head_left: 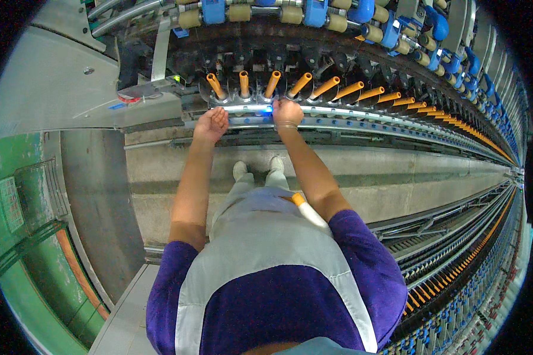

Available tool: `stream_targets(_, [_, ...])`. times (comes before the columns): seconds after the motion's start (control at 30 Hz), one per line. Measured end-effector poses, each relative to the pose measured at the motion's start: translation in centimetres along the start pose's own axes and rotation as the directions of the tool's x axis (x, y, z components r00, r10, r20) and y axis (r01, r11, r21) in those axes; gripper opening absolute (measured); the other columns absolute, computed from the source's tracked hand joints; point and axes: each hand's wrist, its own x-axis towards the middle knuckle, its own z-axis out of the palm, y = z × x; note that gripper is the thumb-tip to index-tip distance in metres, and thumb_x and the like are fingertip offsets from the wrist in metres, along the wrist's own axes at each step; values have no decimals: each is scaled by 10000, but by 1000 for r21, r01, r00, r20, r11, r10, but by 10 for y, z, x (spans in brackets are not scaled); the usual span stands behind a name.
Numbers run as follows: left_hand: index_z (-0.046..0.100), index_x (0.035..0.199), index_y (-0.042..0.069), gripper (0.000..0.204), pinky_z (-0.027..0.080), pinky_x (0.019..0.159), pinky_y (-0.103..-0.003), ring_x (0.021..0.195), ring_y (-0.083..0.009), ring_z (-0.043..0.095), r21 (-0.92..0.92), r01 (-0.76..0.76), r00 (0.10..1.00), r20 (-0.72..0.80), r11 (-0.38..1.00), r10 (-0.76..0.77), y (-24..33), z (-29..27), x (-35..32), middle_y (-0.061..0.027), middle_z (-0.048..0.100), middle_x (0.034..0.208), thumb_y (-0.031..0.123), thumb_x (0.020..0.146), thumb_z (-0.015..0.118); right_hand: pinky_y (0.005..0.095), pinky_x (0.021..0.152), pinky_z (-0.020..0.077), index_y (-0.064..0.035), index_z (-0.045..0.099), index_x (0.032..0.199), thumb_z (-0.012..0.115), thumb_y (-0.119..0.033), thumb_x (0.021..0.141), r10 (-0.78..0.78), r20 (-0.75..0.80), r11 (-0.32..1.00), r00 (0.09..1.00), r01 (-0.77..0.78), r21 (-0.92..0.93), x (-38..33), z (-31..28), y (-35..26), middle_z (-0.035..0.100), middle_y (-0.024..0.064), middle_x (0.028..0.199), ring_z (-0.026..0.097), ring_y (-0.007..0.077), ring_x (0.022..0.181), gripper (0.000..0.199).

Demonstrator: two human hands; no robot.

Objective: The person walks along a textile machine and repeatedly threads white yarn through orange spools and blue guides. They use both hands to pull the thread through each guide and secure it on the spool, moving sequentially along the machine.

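Observation:
A row of orange bobbin tubes [244, 84] stands on the spindles of a spinning frame, just beyond my hands. My left hand [212, 124] is at the metal rail [246, 109] below the leftmost tube, its fingers curled in. Closed too, my right hand [288, 112] is at the same rail, below the third and fourth tubes. What either hand holds, if anything, is too small or hidden. Beside the right hand a small blue light [268, 109] glows on the rail. At my apron's right side sticks out a bobbin of white yarn [311, 213] with an orange end.
Rollers with blue clips [315, 12] run above the spindles. Left of them is a grey machine end cover [59, 83]. A second frame with orange tubes [438, 284] stands behind on the right. A green panel [18, 195] is far left. My shoes [240, 170] are on the aisle floor.

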Motion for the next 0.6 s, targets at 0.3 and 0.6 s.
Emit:
stream_targets(0.3, [644, 934, 38, 188, 432, 509, -226, 556, -110, 568, 570, -327, 933, 68, 754, 353, -68, 123, -56, -35, 613, 668, 210, 887, 586, 258, 566, 524, -5, 690, 937, 590, -143, 880, -149, -39, 817, 988, 145, 557, -37, -101, 52, 701, 90, 774, 675, 145, 655, 180])
stream_targets(0.6, [679, 943, -28, 233, 377, 390, -259, 397, -81, 482, 855, -513, 695, 359, 79, 624, -66, 187, -25, -50, 584, 535, 175, 866, 598, 260, 601, 532, -16, 683, 987, 585, -121, 892, -270, -131, 777, 954, 296, 555, -43, -120, 40, 706, 77, 823, 675, 141, 684, 172])
